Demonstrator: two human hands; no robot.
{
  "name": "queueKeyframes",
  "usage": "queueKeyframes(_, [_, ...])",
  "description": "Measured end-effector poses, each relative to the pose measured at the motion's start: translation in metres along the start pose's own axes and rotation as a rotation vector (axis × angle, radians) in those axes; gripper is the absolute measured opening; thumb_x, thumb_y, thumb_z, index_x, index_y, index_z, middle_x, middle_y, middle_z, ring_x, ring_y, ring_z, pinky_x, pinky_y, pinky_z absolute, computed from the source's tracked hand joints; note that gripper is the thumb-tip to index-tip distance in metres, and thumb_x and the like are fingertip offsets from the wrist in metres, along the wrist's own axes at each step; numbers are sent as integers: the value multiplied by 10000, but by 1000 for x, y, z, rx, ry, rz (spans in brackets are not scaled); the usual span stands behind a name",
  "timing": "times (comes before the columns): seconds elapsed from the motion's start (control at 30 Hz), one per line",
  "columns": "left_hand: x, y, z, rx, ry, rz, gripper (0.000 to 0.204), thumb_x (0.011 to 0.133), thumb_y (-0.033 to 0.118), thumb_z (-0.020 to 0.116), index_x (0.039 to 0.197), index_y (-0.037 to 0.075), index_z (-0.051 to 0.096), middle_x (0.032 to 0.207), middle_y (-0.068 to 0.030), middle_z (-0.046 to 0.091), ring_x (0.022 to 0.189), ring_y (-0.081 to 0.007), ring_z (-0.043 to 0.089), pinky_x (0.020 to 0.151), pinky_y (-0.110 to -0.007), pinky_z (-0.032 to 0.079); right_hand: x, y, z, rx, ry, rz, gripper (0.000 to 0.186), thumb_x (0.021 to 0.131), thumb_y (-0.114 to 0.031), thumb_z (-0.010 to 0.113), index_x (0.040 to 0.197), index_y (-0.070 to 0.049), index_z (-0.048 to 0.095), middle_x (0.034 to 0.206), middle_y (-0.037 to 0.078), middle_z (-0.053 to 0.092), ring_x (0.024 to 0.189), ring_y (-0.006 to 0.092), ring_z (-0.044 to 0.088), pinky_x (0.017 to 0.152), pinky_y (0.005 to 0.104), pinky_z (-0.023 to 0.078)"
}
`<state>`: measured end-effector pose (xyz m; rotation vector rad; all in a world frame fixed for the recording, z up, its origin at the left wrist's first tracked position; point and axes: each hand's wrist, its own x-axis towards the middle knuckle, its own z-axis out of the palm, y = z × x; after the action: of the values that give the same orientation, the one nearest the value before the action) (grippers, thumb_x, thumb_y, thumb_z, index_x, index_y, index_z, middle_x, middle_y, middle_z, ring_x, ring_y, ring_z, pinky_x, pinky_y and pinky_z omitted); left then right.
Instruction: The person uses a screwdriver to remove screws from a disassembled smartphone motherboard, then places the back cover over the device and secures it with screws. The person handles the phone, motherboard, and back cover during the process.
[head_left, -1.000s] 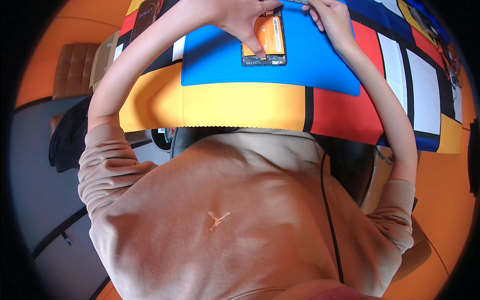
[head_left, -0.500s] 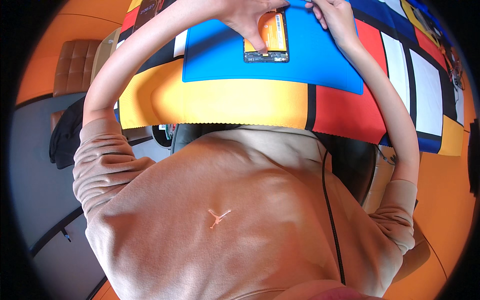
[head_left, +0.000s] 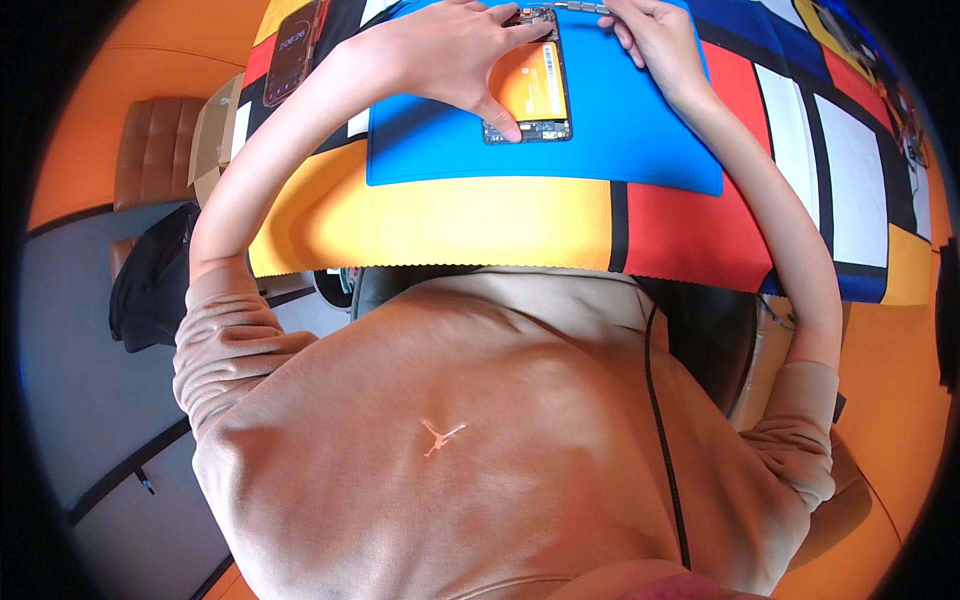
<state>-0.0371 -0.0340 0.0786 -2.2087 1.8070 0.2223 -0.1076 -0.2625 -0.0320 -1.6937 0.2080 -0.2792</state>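
An opened phone with an orange battery lies on a blue mat at the far side of the table. My left hand rests on the phone, its thumb pressed on the lower left corner, holding it steady. My right hand grips a thin metal tool whose tip reaches the phone's top end. The upper part of the phone is partly hidden by my fingers.
The table wears a cloth of yellow, red, blue and white blocks. A second dark phone lies at the far left. A brown seat and a black bag stand at the left. Small parts lie at the far right.
The view has tilted slightly, bringing the table a little lower in the picture. Both hands stay on the phone and tool in much the same pose.
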Motion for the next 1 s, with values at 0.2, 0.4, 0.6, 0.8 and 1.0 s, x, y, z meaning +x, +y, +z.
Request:
queueKeyframes(0.2, [-6, 3, 14, 53, 263, 119, 941, 751, 602, 702, 1334, -119, 543, 1203, -299, 641, 1072, -409, 653, 1008, -432, 470, 2, 2, 1, 29, -4, 7, 376, 1009, -361, 601, 790, -64, 675, 602, -50, 540, 482, 27, 447, 435, 189, 320])
queueKeyframes(0.4, [-17, -5, 7, -308, 232, 74, 347, 987, 280, 507, 1011, -33, 655, 714, -245, 606, 733, -403, 643, 797, -448, 524, 2, 3, 1, 37, 9, 3, 379, 1008, -358, 607, 783, -60, 673, 596, -48, 542, 478, 26, 448, 430, 189, 320])
queueKeyframes(0.6, [-15, -49, 14, -692, 197, -42, 521, 1023, 493, 547, 1143, 5, 683, 799, -70, 575, 731, -155, 559, 712, -269, 468, 2, 2, 2, 36, 0, -14, 380, 1010, -352, 605, 783, -55, 671, 598, -46, 544, 477, 27, 451, 428, 192, 320])
queueKeyframes(0.8, [-9, -46, 49, -586, 155, -64, 459, 1031, 449, 566, 1312, 88, 608, 977, -123, 702, 912, -173, 666, 860, -290, 533, 0, -1, 1, 16, 10, -20, 383, 1013, -357, 604, 793, -51, 671, 594, -46, 535, 481, 31, 451, 432, 198, 326])
queueKeyframes(1.0, [-22, -13, 43, -205, 266, -55, 1087, 679, 665, 831, 1488, 49, 445, 1289, -233, 626, 1223, -389, 599, 1097, -462, 452, 0, 1, 2, 5, 4, -22, 389, 1011, -369, 605, 796, -53, 671, 592, -45, 530, 486, 33, 455, 434, 198, 329])
